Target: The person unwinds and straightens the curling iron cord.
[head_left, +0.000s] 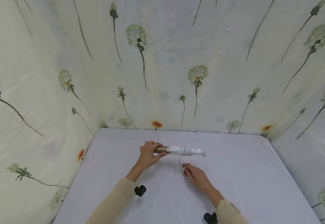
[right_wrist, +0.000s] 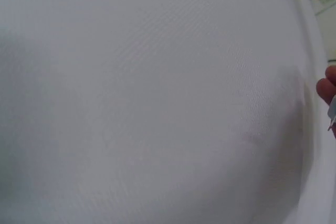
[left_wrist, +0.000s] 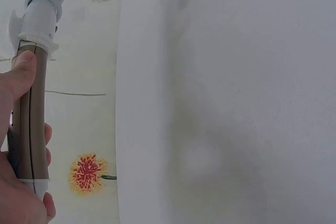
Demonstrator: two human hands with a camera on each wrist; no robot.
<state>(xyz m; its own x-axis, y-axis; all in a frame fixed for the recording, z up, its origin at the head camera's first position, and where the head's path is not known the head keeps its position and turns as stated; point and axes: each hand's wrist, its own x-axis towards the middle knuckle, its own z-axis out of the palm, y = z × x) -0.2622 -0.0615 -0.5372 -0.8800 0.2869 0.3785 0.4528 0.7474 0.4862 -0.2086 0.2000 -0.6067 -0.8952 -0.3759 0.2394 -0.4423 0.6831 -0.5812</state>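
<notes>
Left hand (head_left: pixel 148 154): fingers curled round the bronze barrel of a curling iron (head_left: pixel 176 151), thumb lying along it.
Right hand (head_left: pixel 196 176): fingertips pinch the white cord (head_left: pixel 180 160) (loose end, just below the iron).
Curling iron: level, just above the white table (head_left: pixel 249 174); cord coiled round its white handle.
Arms: both forearms reach forward, beige sleeves.

Curling iron (head_left: pixel 176 151) bronze-white; cord (head_left: pixel 188 151) white; backdrop (head_left: pixel 162 62) cream, dandelion print.
</notes>
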